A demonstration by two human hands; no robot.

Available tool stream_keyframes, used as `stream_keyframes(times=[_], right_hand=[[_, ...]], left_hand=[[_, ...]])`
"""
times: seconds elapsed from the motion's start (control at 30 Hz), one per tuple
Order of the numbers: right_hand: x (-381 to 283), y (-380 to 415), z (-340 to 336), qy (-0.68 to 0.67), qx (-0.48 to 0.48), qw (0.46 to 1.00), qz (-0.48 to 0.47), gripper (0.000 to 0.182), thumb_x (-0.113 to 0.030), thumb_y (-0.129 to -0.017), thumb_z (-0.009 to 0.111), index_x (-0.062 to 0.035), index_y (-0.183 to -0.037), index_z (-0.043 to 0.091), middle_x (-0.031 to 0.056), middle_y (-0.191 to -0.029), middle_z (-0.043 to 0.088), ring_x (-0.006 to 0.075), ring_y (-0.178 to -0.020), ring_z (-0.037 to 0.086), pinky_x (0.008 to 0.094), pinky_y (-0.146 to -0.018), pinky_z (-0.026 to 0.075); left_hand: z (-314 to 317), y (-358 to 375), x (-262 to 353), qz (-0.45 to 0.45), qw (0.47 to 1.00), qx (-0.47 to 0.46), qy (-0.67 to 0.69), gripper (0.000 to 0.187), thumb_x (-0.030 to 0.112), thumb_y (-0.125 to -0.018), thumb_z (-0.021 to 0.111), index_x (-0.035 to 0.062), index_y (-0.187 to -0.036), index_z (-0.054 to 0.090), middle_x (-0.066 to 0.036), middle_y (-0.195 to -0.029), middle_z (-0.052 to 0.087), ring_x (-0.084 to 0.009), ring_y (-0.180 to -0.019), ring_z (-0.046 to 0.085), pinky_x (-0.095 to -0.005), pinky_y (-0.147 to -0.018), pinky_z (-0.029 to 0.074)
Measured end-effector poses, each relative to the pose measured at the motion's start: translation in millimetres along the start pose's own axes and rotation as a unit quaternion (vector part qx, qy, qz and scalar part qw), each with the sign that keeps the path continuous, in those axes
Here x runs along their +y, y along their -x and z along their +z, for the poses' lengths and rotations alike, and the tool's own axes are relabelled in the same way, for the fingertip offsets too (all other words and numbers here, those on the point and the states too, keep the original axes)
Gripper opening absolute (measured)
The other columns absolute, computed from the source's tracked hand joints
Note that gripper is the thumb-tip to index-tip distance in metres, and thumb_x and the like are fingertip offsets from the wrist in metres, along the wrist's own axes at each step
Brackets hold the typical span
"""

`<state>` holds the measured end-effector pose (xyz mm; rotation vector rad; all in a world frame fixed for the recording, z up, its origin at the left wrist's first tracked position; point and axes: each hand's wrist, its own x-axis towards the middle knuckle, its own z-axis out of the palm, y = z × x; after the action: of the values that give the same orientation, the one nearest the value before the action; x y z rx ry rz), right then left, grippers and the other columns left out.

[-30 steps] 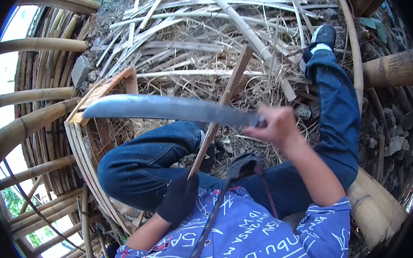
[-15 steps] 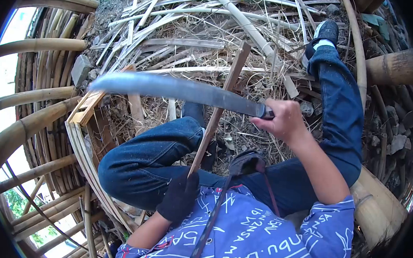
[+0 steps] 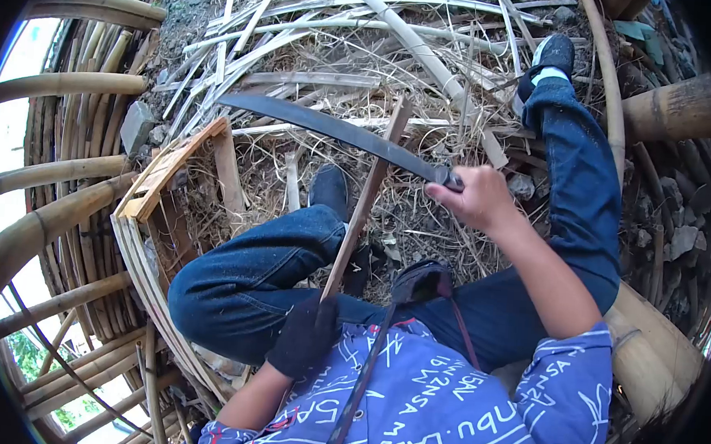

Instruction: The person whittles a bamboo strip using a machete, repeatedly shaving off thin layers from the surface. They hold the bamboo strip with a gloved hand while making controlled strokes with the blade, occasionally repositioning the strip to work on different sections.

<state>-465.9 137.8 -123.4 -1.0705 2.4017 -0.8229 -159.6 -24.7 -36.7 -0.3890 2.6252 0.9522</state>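
Observation:
My right hand [image 3: 477, 200] is closed around the dark handle of a machete [image 3: 317, 124]. Its long curved blade reaches left and crosses over the upper part of a wooden strip [image 3: 357, 214] in this view. In a black glove, my left hand [image 3: 304, 335] grips the lower end of that strip near my waist. The strip slants up and away from me, between my bent knees. A dark cap-like item [image 3: 422, 283] with a strap lies at my lap.
Bamboo slivers and shavings [image 3: 326, 41] cover the ground ahead. Along the left stand bamboo poles [image 3: 71, 82] and a bundle of split strips [image 3: 167, 308]. A grey block [image 3: 137, 126] sits at the left; thick bamboo [image 3: 675, 115] and stones [image 3: 684, 242] lie at the right.
The machete, blurred before, now shows sharply; its tip has swung up and right. My right hand has shifted slightly up and left. The strip's top end has dropped a little.

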Motion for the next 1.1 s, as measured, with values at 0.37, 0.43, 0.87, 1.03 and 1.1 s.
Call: stream_keyframes(times=[0.37,0.43,0.87,1.03,1.1], right_hand=[[12.1,-11.1,-20.8,0.114,0.065,0.991,-0.015,0.059,-0.065,-0.072,0.067,-0.0078,-0.059,0.059,0.0131,-0.055,0.061,0.0284,-0.054,0.065,0.0386,-0.052,0.052],[-12.2,3.0,-22.8,0.038,0.046,0.998,-0.015,0.060,-0.065,-0.073,0.066,-0.0071,-0.059,0.060,0.0133,-0.055,0.061,0.0287,-0.054,0.065,0.0388,-0.053,0.052],[-9.7,1.7,-33.2,0.030,0.059,0.993,-0.098,0.068,-0.072,-0.078,0.055,-0.0057,-0.062,0.061,0.0123,-0.054,0.059,0.0313,-0.055,0.064,0.0414,-0.056,0.053],[25.7,-17.2,-27.1,0.000,0.084,0.995,0.049,0.071,-0.069,-0.081,0.054,-0.0023,-0.058,0.058,0.0140,-0.051,0.056,0.0297,-0.053,0.063,0.0386,-0.054,0.049],[20.5,-11.5,-31.8,-0.043,0.084,0.994,0.062,0.072,-0.069,-0.082,0.053,-0.0015,-0.057,0.056,0.0139,-0.050,0.054,0.0290,-0.051,0.061,0.0381,-0.052,0.047]], left_hand=[[-9.7,-0.2,33.9,-0.149,0.976,0.034,0.154,0.044,0.034,-0.100,0.034,0.0002,-0.080,0.054,-0.015,-0.062,0.051,-0.0297,-0.056,0.051,-0.0438,-0.055,0.037],[-12.7,-0.2,42.9,-0.192,0.969,0.021,0.153,0.043,0.033,-0.100,0.033,0.0004,-0.080,0.054,-0.015,-0.062,0.051,-0.0300,-0.056,0.051,-0.0439,-0.055,0.037],[-10.8,5.2,39.0,-0.168,0.979,0.003,0.113,0.037,0.025,-0.099,0.034,-0.0003,-0.079,0.052,-0.020,-0.065,0.052,-0.0393,-0.060,0.052,-0.0468,-0.057,0.039],[-12.5,3.1,39.2,-0.220,0.964,-0.006,0.150,0.039,0.029,-0.099,0.036,-0.0011,-0.081,0.052,-0.021,-0.066,0.052,-0.0395,-0.061,0.051,-0.0469,-0.059,0.038],[-13.2,4.2,41.9,-0.236,0.960,0.014,0.149,0.041,0.032,-0.099,0.037,-0.0024,-0.083,0.053,-0.022,-0.066,0.053,-0.0388,-0.062,0.050,-0.0469,-0.061,0.038]])
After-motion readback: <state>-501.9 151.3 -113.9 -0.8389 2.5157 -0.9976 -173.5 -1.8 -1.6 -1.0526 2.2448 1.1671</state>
